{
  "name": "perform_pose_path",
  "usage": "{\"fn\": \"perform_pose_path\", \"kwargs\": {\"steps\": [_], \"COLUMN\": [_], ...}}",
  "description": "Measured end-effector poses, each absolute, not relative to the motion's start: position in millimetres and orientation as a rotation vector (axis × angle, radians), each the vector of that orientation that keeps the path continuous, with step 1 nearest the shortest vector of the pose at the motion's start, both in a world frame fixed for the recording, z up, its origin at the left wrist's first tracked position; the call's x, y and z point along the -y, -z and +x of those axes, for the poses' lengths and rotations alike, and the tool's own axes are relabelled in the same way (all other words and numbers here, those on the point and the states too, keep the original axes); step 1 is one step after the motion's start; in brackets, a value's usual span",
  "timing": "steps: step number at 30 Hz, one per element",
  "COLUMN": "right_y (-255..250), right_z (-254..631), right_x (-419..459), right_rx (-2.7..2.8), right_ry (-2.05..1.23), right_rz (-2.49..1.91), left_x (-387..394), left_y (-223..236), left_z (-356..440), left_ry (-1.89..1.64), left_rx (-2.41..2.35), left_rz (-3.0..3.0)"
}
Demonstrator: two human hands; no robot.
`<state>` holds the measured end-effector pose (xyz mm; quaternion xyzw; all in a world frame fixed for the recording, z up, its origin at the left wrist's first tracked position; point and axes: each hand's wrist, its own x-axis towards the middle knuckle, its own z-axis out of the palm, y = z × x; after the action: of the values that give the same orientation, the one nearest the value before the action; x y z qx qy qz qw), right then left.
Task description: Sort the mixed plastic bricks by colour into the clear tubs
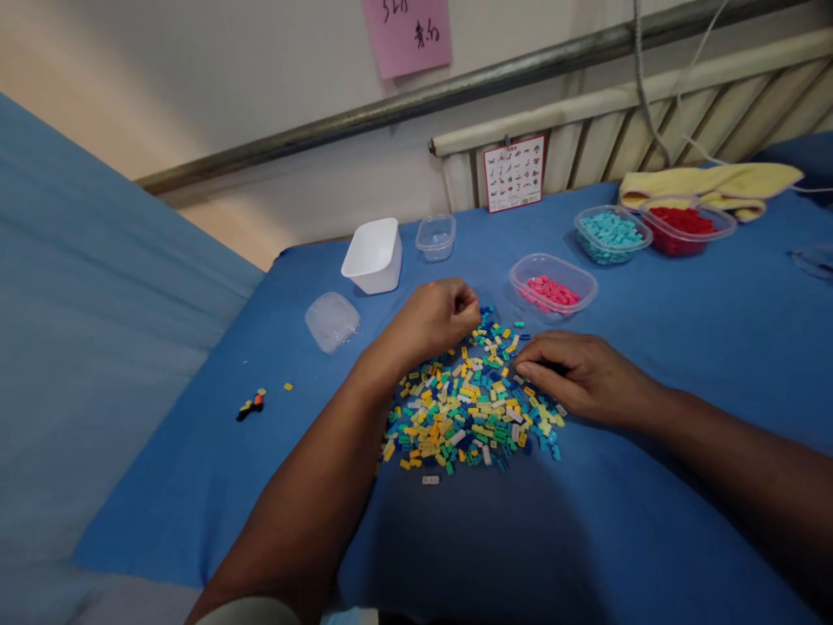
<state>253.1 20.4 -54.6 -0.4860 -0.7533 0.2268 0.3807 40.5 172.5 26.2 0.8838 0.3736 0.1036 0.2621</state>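
Observation:
A heap of small toy building bricks point(468, 408) in yellow, green, blue and white is spread over the blue cloth. My left hand point(437, 319) hovers at the heap's far edge with its fingers curled closed; whatever is inside them is hidden. On the right side of the heap, my right hand point(579, 373) has thumb and fingers pressed together, low among the bricks. Any brick in that pinch is too small to make out. Beyond the right hand stands a clear tub of pink bricks point(552, 295).
Farther right are tubs of turquoise bricks point(612, 233) and red bricks point(683, 224), near a yellow cloth point(709, 184). A white container point(374, 256), a small clear tub point(436, 237) and a clear lid point(332, 322) lie left of centre. Black, orange and yellow pieces point(251, 404) sit far left.

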Motion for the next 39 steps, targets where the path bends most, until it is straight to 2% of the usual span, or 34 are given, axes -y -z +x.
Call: {"fn": "perform_pose_path", "kwargs": {"steps": [8,16,20,24,30,39], "right_y": [51.1,52.0,53.3,56.3,59.4,64.2], "right_z": [252.9,253.3,253.6,253.3,252.4,254.7], "right_x": [-23.0,-23.9,-22.2,-20.4,-19.2,-13.9], "right_rx": [1.906,1.897,1.892,1.904,1.906,1.909], "right_ry": [-0.590,-0.607,-0.629,-0.625,-0.592,-0.583], "right_rz": [-1.218,-1.195,-1.198,-1.225,-1.230,-1.265], "left_x": [-173.5,-188.1,-197.8,-217.0,-223.2,-205.4], "left_y": [-33.1,-35.2,-44.0,-49.0,-26.4,4.0], "left_z": [98.0,137.3,101.7,33.3,-53.9,-73.4], "left_ry": [-0.486,-0.413,-0.467,-0.459,-0.281,-0.213], "left_rx": [-0.794,-0.657,-0.751,-1.025,-1.342,-1.044], "left_rz": [2.428,2.637,2.595,2.525,2.512,2.705]}}
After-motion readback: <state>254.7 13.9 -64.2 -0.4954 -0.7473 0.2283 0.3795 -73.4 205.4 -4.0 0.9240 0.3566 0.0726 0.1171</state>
